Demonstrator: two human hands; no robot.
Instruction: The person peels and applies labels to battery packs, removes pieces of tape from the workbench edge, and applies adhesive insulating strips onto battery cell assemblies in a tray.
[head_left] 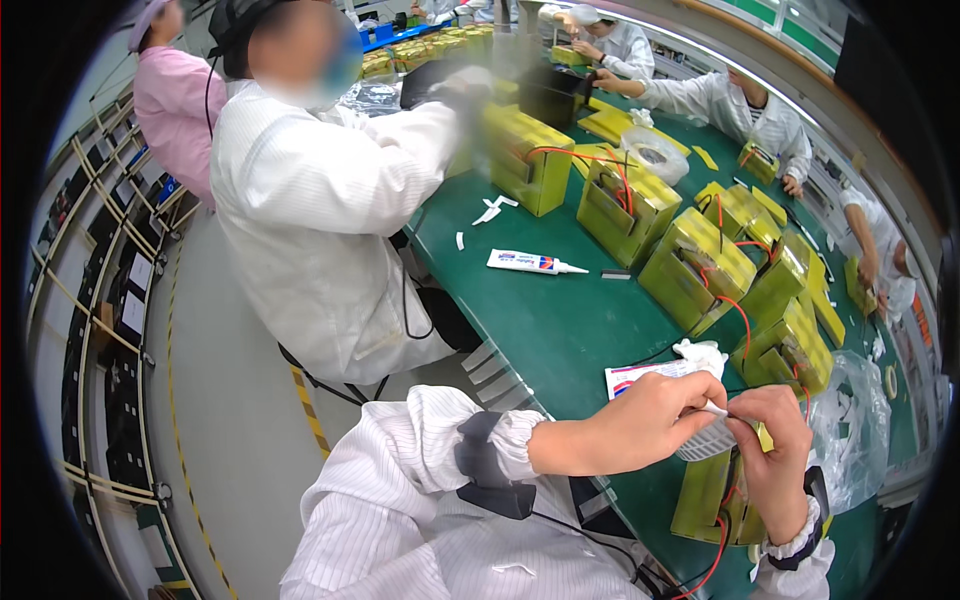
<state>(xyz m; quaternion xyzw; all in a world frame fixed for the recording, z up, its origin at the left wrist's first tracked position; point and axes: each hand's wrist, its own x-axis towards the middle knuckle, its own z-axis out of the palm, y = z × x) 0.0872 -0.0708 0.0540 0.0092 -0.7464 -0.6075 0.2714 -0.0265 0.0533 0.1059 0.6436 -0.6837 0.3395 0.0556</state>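
Note:
My left hand (650,422) is closed, its thumb and forefinger pinching a small white piece (714,408). Close against it, my right hand (778,440) is also closed, its fingertips at the edge of a white sheet with a grid pattern (707,441). That sheet hangs below the fingertips, and the fingers partly cover it. Under my hands stands a yellow-green wrapped battery pack (700,500) with red wires. A white printed tube or packet (630,380) lies just beyond my left hand, with crumpled white tissue (703,354) beside it.
Several yellow-green packs (697,268) with wires line the green table (540,320). A white glue tube (525,262) lies near its left edge. A clear plastic bag (850,420) is right of my hands. At left sits a co-worker in white (310,200); others work across the table.

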